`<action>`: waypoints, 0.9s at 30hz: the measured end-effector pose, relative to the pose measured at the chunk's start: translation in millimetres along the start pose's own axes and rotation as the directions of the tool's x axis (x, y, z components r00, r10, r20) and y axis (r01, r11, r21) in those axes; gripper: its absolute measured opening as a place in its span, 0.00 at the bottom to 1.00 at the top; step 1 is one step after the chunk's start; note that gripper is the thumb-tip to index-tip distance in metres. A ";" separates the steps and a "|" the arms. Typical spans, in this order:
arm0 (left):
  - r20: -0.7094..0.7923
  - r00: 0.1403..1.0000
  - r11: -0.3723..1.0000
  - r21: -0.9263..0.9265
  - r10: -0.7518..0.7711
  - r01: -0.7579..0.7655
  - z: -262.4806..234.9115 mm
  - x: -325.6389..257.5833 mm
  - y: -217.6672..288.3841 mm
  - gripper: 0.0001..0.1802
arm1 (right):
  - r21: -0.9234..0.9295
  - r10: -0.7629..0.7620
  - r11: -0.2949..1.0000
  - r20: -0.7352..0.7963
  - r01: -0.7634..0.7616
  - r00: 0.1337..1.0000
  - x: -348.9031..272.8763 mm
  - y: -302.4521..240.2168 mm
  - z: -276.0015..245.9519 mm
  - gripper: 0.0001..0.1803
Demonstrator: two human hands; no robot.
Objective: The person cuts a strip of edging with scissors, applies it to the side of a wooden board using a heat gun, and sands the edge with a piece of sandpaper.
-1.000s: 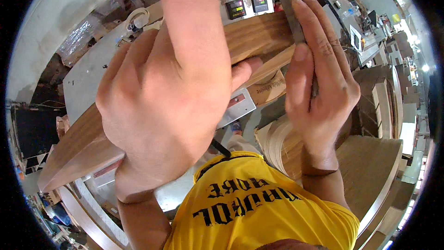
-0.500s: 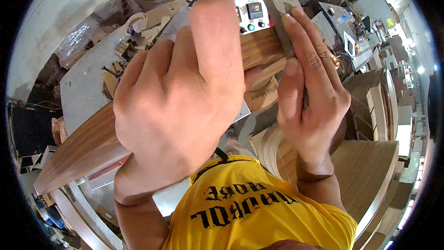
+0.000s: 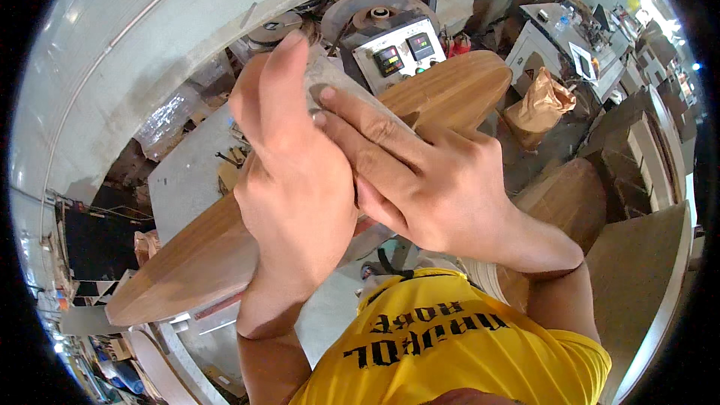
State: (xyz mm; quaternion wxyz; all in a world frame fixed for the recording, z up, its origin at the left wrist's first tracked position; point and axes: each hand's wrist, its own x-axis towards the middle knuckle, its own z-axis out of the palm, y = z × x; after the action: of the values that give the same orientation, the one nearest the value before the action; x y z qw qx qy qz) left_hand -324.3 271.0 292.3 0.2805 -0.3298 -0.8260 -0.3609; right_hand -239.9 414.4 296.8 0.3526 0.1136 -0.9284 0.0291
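Observation:
My two hands meet over a long, brown wood-grained board (image 3: 184,259) with rounded ends. Between them is a flat grey-brown strip (image 3: 341,77), its kind unclear and its lower part covered. My right hand (image 3: 450,187) is closed on it, straight fingers laid along its face. My left hand (image 3: 296,187) presses against the strip's left side; its fingers point upward and curl around that edge, while the thumb is hidden. The board passes beneath both hands, from lower left to upper right.
A white control box (image 3: 401,52) with small displays stands behind the board. On the left is a grey tabletop (image 3: 184,180) with scattered tools and scraps. A brown paper bag (image 3: 536,109) stands to the right, near stacked curved wooden panels (image 3: 637,277).
My right hand has moved left with the strip and now touches my left hand. The left hand has dropped farther from the camera, and more of the board and control box shows.

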 end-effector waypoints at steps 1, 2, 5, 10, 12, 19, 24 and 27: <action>0.043 0.998 0.998 -0.033 -0.047 0.048 -1.1 1.9 2.0 0.37 | -0.012 0.001 1.000 -0.009 -0.001 1.000 -2.3 0.8 0.3 0.27; 0.036 0.998 0.997 -0.059 -0.056 0.058 0.5 3.5 0.4 0.39 | -0.024 0.001 1.000 -0.019 -0.001 1.000 -4.7 1.2 1.0 0.27; -0.042 0.999 0.993 -0.119 -0.004 -0.001 5.4 -2.3 -3.1 0.44 | -0.055 0.010 0.998 -0.016 -0.011 1.000 -11.8 7.7 0.9 0.29; -0.114 0.990 0.996 -0.044 0.077 -0.083 11.5 1.0 -3.6 0.55 | -0.014 0.050 0.999 0.005 -0.050 0.999 -16.7 21.4 -7.6 0.33; -0.034 0.999 0.999 0.043 0.017 -0.016 0.9 -0.4 4.1 0.58 | 0.012 0.055 0.998 0.017 -0.055 0.998 -17.2 24.5 -10.2 0.34; 0.024 0.990 0.951 0.276 0.138 -0.139 -0.6 7.2 0.6 0.72 | -0.038 0.132 0.991 0.002 -0.132 0.991 -23.5 50.5 -11.8 0.35; -0.039 0.968 0.936 0.268 0.247 -0.228 10.7 6.7 -10.2 0.69 | -0.051 0.226 0.972 -0.059 -0.229 0.972 -24.9 75.5 -11.4 0.29; -0.003 0.978 0.947 0.252 0.208 -0.201 12.0 7.4 -4.3 0.68 | -0.046 0.247 0.967 -0.095 -0.252 0.964 -26.2 81.2 -12.9 0.26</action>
State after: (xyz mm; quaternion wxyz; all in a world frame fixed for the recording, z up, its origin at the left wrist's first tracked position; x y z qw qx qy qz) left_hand -334.9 280.6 288.8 0.3678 -0.3705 -0.8221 -0.2275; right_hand -231.3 500.2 291.3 0.3902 -0.0160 -0.9192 0.0514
